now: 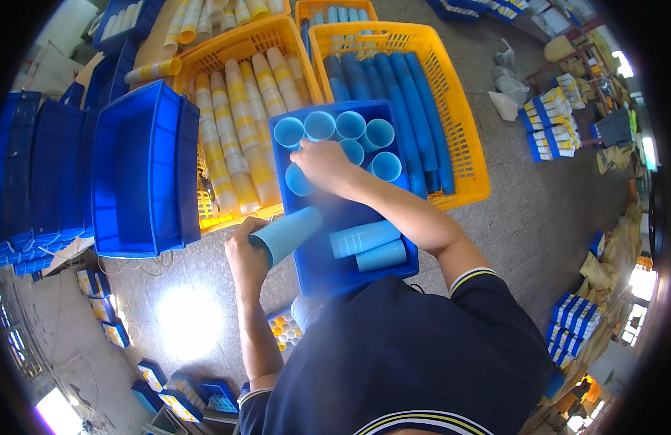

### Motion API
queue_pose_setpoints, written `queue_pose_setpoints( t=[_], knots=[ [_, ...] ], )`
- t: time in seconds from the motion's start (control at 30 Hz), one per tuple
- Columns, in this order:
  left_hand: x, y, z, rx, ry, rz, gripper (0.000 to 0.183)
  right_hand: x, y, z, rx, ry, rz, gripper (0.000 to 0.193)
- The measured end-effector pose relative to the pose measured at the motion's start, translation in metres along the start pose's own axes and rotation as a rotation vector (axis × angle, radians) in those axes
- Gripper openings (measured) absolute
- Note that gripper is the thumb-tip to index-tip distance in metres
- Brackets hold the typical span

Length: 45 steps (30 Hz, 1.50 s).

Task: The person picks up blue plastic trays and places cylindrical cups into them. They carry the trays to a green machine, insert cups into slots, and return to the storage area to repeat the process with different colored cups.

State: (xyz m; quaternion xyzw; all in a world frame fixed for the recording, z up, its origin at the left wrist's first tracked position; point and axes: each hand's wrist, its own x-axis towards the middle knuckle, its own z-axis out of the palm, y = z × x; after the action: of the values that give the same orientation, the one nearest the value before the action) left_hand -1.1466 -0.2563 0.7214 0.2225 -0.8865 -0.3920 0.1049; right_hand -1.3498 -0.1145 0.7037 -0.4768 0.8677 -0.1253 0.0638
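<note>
My left hand (248,254) is wrapped around the bottom of a stack of nested light blue cups (292,233), tilted over the near left side of a blue plastic crate (321,270). My right hand (322,167) reaches into the crate's far half with its fingers closed at the rim of a light blue cup (299,181); the fingertips are partly hidden. Several more upright cups (320,126) stand around that hand, mouths up. In the crate's near half, two cup stacks (365,238) lie on their sides.
Beyond the crate, one yellow basket (469,130) holds long dark blue cup stacks (415,101); another yellow basket (241,40) holds yellow-and-white ones (237,123). Blue bins (143,167) stand at the left. Packed blue trays (549,123) sit on the floor at the right.
</note>
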Motion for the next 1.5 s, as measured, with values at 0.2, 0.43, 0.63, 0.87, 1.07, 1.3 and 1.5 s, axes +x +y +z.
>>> queue_pose_setpoints(
  t=[0.2,0.43,0.63,0.87,1.07,1.3,1.5],
  knots=[
    [-0.004,-0.005,0.003,-0.111,-0.014,-0.113,0.025,-0.052,-0.02,0.004,0.18,0.277,-0.158,0.069],
    [-0.001,0.017,-0.014,-0.246,-0.072,-0.01,0.021,-0.113,-0.016,0.003,0.043,0.204,-0.102,0.054],
    [0.0,0.007,-0.051,-0.038,0.059,-0.009,0.025,-0.184,0.056,-0.01,0.727,0.426,0.389,0.094],
    [0.031,0.021,0.078,-0.171,-0.177,0.207,0.025,-0.172,0.057,0.045,0.064,0.481,0.31,0.088],
    [0.036,0.061,0.073,-0.136,-0.07,0.313,0.036,-0.178,0.019,-0.004,0.234,0.412,0.173,0.096],
    [0.023,0.09,-0.007,-0.214,0.188,0.302,0.034,-0.151,0.006,-0.035,0.072,0.539,0.204,0.073],
    [0.027,0.027,-0.008,0.126,0.018,0.27,0.033,-0.163,0.008,0.007,0.741,0.43,0.239,0.095]
  ],
)
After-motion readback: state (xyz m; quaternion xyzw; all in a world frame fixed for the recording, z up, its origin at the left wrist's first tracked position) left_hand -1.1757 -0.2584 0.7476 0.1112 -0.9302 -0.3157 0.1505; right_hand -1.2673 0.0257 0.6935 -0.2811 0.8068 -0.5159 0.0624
